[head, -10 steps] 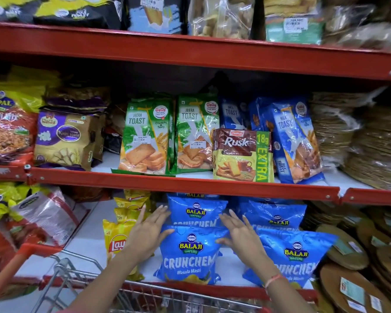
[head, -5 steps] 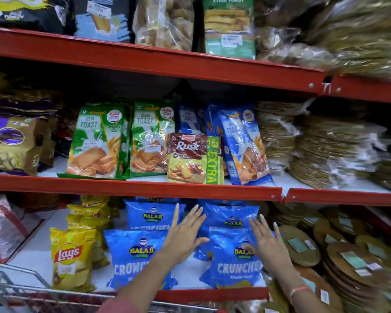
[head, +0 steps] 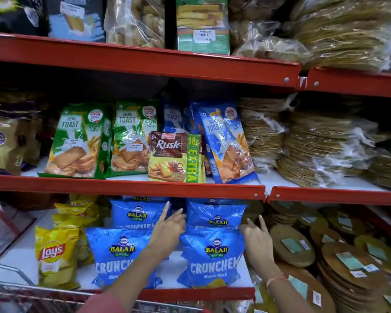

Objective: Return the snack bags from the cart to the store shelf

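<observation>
Both my hands at lower centre of frame, flanking front right Crunchem bag on bottom shelf. Left hand fingers loose, spread, on bag's left edge; right hand open at right edge. Versus 0.5 s ago: view shifted, right hand moved off bag face to its side. Cart lower left.

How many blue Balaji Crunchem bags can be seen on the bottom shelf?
4. Front left bag, front right bag, back left bag, back right bag. A fifth shows as a sliver behind the back left one; more may be hidden.
</observation>
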